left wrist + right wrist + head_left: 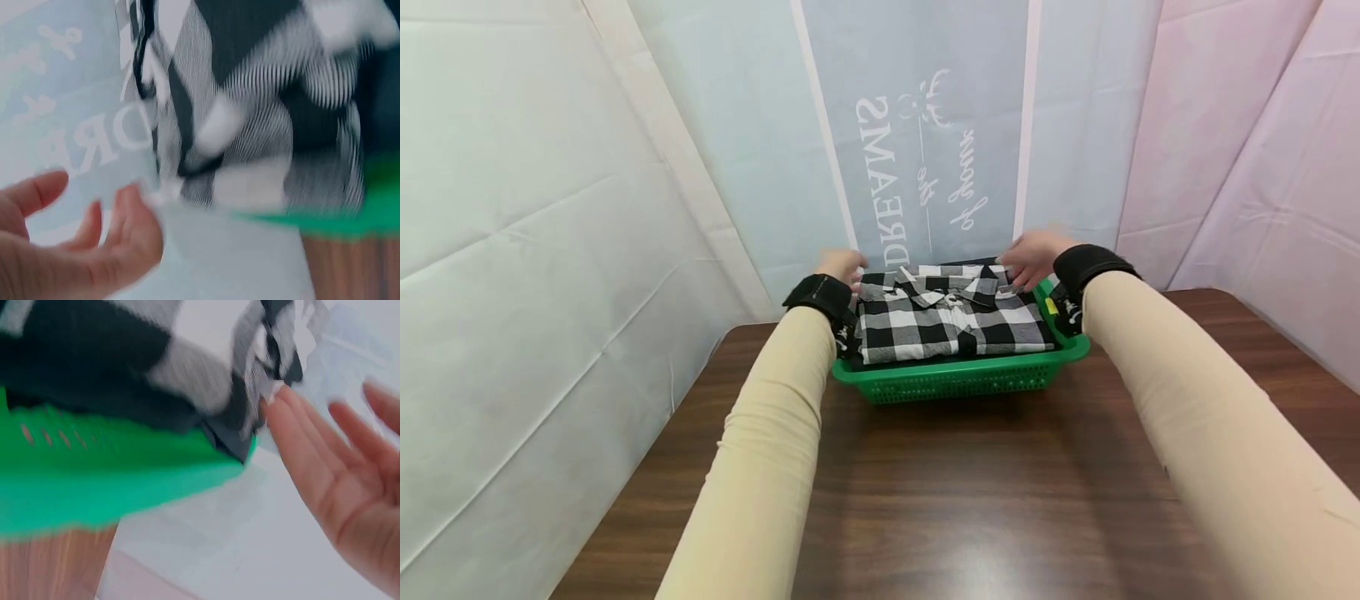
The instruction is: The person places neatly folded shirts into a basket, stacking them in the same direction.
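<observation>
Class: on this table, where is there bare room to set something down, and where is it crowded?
Free: the wide brown table in front of the green basket, between the two sleeves, plus strips left and right of the basket. Crowded: the basket, filled by the folded checked shirt, with the left hand and right hand at its far corners.
</observation>
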